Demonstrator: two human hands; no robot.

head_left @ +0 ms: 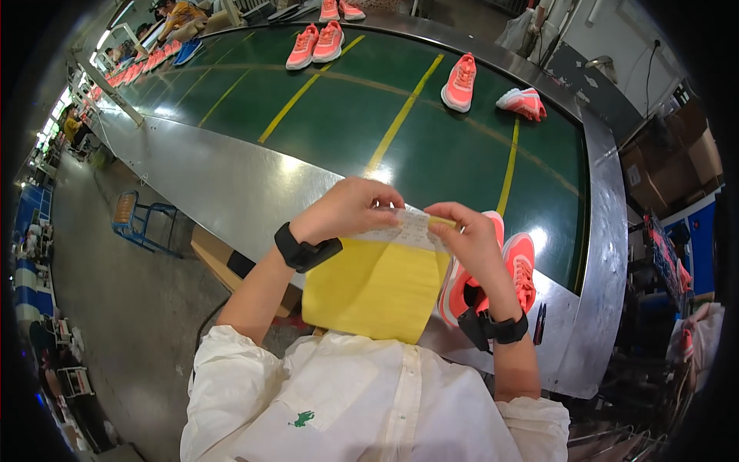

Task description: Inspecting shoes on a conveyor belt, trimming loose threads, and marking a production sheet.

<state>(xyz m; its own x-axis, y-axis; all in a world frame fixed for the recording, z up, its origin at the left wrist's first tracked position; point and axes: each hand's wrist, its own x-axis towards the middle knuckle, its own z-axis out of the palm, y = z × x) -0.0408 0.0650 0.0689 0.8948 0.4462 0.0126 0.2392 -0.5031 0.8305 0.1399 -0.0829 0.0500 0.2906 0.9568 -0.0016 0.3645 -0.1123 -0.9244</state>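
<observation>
In front of my chest hangs a yellow sheet (373, 289) with a white strip of printed labels (412, 231) along its upper edge. My left hand (350, 206) is closed on that edge, thumb and fingers pinching it at the strip. At the strip's other end, my right hand (476, 240) pinches the top right corner between thumb and forefinger. A pair of coral running shoes stands on the metal ledge just beyond and under my right wrist; the right shoe (523, 269) shows its laces, while my arm partly covers the left shoe (454, 296).
A green conveyor belt (308, 127) with yellow cross lines carries more coral shoes (460, 83), one of them lying on its side (523, 104). Its metal ledge (231, 177) runs before me. Dark pens (540, 323) lie at right. A blue stool (142, 219) stands left; people work far left.
</observation>
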